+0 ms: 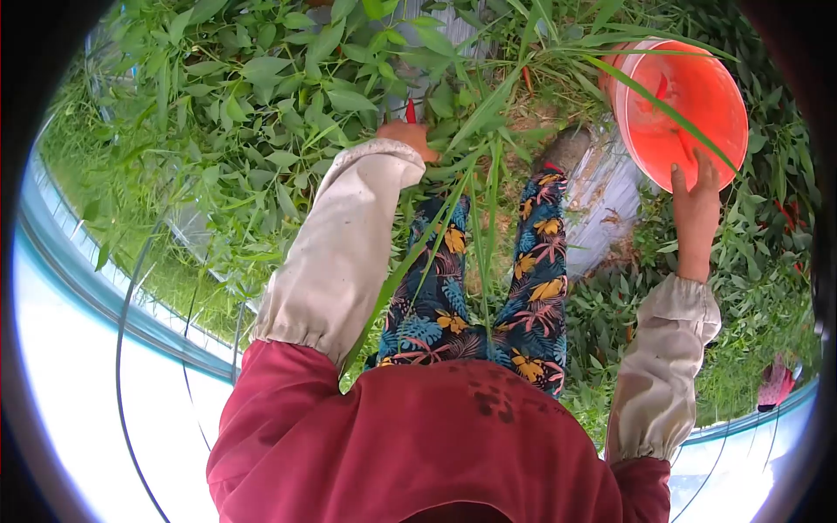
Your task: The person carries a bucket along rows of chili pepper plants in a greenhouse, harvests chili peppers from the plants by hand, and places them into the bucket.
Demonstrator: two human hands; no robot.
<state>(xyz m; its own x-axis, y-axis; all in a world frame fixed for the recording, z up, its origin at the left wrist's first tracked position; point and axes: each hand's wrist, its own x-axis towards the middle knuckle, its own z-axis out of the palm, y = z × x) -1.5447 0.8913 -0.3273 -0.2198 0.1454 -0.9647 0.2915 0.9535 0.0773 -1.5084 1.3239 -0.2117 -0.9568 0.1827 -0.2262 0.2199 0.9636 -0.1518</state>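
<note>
My left hand [405, 138] is among the leaves of a pepper plant [261, 78], its fingers closed and partly hidden by foliage. A red chili pepper [411, 111] sticks up right at its fingers. On the right, my right hand [697, 205] reaches to the near rim of a red bucket [715, 96], with its fingers at the rim and partly inside. The bucket tilts toward me, and a few red peppers [662, 86] show in it. A long grass blade crosses the bucket's mouth.
Long grass blades [493, 109] hang between my arms. Grey plastic sheeting [606, 205] lies on the ground by my foot. More plants with red peppers [789, 213] stand at the right. A person in pink [776, 383] is at the far right edge.
</note>
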